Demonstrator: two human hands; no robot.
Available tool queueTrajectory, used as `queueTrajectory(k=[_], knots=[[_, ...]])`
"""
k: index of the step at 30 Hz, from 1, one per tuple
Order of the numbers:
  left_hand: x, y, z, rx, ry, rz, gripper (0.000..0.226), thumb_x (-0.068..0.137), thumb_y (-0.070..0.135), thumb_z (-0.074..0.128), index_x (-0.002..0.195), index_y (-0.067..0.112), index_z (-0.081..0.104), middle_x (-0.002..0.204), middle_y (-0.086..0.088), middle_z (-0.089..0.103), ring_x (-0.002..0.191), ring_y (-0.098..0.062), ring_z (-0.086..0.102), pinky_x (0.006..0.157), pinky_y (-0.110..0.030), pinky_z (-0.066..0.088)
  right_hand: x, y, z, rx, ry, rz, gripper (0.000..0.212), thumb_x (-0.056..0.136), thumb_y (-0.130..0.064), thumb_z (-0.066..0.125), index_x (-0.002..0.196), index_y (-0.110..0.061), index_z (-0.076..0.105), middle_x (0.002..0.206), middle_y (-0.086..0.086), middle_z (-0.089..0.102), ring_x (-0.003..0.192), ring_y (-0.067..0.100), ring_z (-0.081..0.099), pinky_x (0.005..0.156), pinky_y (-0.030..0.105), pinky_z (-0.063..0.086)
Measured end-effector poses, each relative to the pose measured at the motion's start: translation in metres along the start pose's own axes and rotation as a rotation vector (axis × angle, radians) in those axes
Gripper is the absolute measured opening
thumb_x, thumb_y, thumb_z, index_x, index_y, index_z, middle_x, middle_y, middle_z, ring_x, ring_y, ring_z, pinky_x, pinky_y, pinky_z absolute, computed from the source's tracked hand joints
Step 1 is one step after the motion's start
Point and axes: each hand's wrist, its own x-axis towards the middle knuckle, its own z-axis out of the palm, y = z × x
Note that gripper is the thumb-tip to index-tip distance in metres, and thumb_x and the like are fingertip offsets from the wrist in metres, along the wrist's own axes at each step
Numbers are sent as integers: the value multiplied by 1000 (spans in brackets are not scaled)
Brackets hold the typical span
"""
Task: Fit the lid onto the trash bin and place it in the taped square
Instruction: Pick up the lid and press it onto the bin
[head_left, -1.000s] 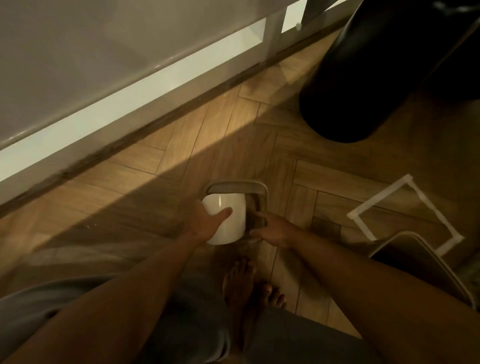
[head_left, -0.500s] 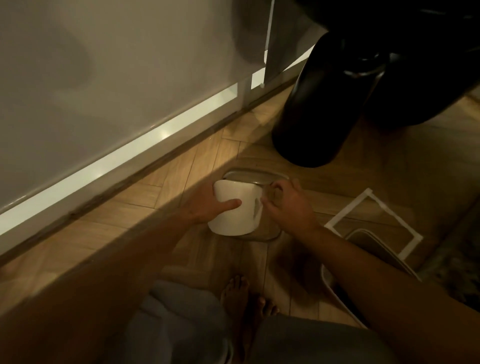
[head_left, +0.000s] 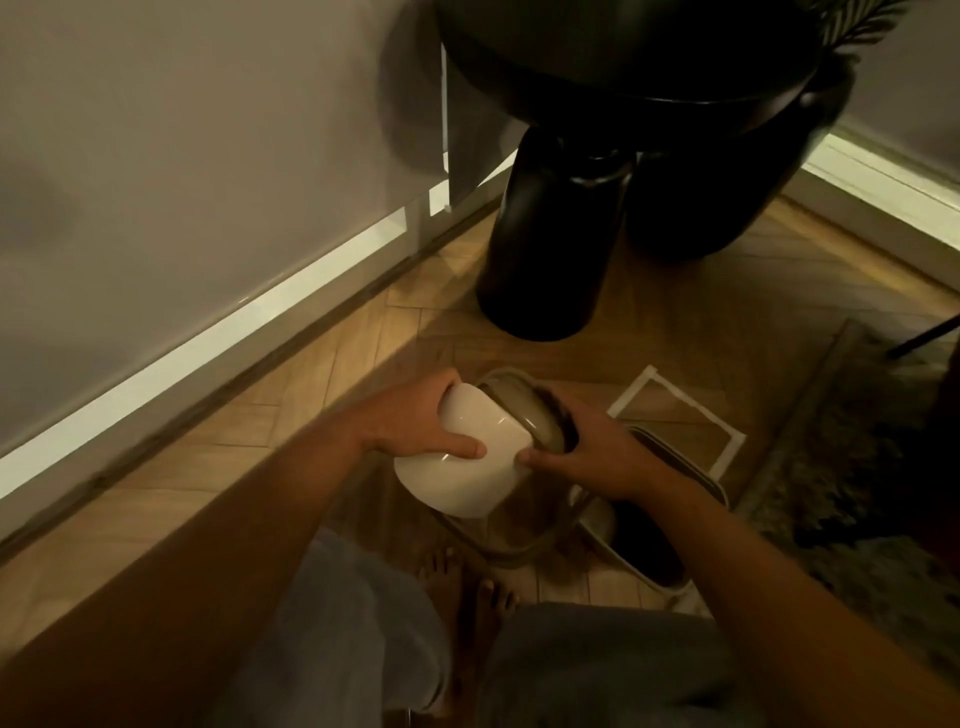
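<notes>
**White lid gripped in both hands, bin waiting by the tape**

White and glossy, the rounded plastic swing lid (head_left: 467, 457) sits between our two hands, lifted off the herringbone wood floor (head_left: 291, 415) and tilted, its greyish frame (head_left: 524, 415) showing at the top and again below. Our left hand (head_left: 410, 421) clamps the white flap from the left side, thumb laid across its face and fingers curled behind the upper corner. Our right hand (head_left: 597, 452) grips the frame's right edge, thumb tip touching the flap's right corner, fingers wrapped over the dark inner side.

Just to the right and lower down, the white rectangular trash bin (head_left: 649, 540) stands open, its dark interior facing up, partly behind our right forearm. It sits at the near corner of the white taped square (head_left: 675, 410); whether it overlaps the tape we cannot tell. The lid is not on the bin; it hangs beside the bin's left rim.

Beyond the tape, a big black pedestal leg (head_left: 550, 249) rises to a round black top. A shaggy rug (head_left: 857, 467) lies at the right. Our bare feet (head_left: 467, 587) and grey trouser legs show at the bottom, and a lit white skirting board (head_left: 208, 332) runs along the grey wall on the left.
</notes>
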Motion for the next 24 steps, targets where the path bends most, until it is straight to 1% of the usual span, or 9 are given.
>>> queueTrajectory(k=[5,9,11,13,16,17,19,21,24], knots=[[-2,38,8,-98,18,66,68,77,53,81,131,30,45,117,12,52,103,-10,56,76,-25,47,-46,13,-7,154,198,22,91,80,-43,88,156,-34,39,141,-15,53,129,11,55,106,36,53],[-2,59,23,-235,106,54,80,82,52,78,147,24,41,131,10,46,120,-13,50,85,-26,46,-78,24,-8,249,396,75,89,83,-41,86,158,-28,38,141,-13,49,125,8,51,92,17,48],[-2,65,36,-324,134,25,83,84,54,74,150,21,37,137,4,48,122,-15,51,86,-26,50,-93,34,-8,341,475,120,91,84,-43,84,160,-28,37,149,-9,49,126,10,52,87,15,48],[-4,71,50,-475,106,-32,96,79,66,70,153,21,31,152,-1,45,129,-20,51,99,-39,53,-104,41,-8,396,554,150,90,85,-43,83,160,-28,36,149,-9,49,124,9,52,80,14,50],[-3,83,71,-527,79,-75,124,60,94,57,158,26,24,160,0,40,142,-24,45,113,-51,43,-117,48,-6,446,644,167,88,86,-44,82,160,-27,37,150,-8,50,121,7,55,82,14,50],[-3,91,76,-514,62,-71,122,63,96,52,159,26,24,160,0,40,143,-24,44,115,-49,40,-123,52,-3,480,670,175,87,86,-44,81,160,-26,38,151,-6,51,122,8,55,83,15,51],[-3,105,85,-470,28,-56,100,80,87,44,157,25,31,158,-1,44,143,-26,45,115,-47,39,-135,60,6,552,703,213,88,85,-47,79,160,-27,38,152,-4,52,127,12,55,88,20,54],[-3,115,96,-415,6,-39,81,92,75,40,156,26,36,156,-1,47,142,-26,46,115,-46,39,-148,70,18,592,704,261,86,87,-48,76,161,-30,35,155,-1,50,130,17,55,94,31,58],[2,124,109,-375,-3,-40,68,99,65,39,155,26,39,155,-1,48,142,-27,45,116,-45,38,-161,82,30,640,686,291,79,94,-42,71,162,-33,32,157,1,48,134,22,55,97,44,60]])
